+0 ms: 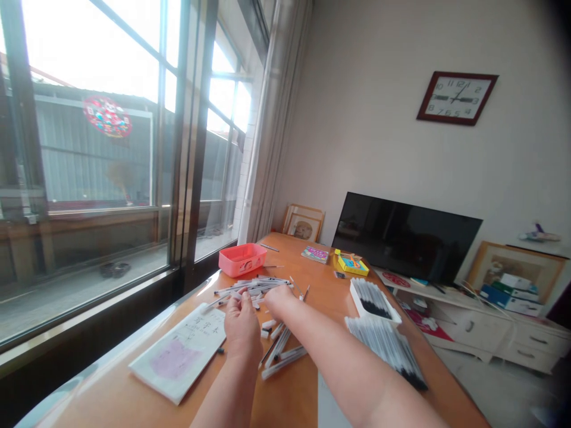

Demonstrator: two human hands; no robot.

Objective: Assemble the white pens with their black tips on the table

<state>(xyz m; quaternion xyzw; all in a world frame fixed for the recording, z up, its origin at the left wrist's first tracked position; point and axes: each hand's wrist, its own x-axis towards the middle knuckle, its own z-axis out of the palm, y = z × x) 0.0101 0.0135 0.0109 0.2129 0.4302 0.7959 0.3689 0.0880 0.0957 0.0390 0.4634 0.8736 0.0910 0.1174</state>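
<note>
My left hand (242,321) is over the table beside a notebook (182,351), thumb and fingers pinched together. What sits in the pinch, perhaps a pale piece, is too small to make out. Crossing from the right, my right hand (279,298) reaches down at the loose pens (259,286), its fingers turned away and hidden. More pens (282,345) lie scattered between my forearms, with small white and black pieces (267,326) among them. The notebook has a white cover with dark writing and a mauve patch.
A red plastic basket (243,260) stands beyond the pens. On the right are a white tray of pens (372,300) and a row of pens (388,348). Farther back lie a colourful booklet (315,254) and a yellow box (352,263). A television (404,238) stands past the table's edge.
</note>
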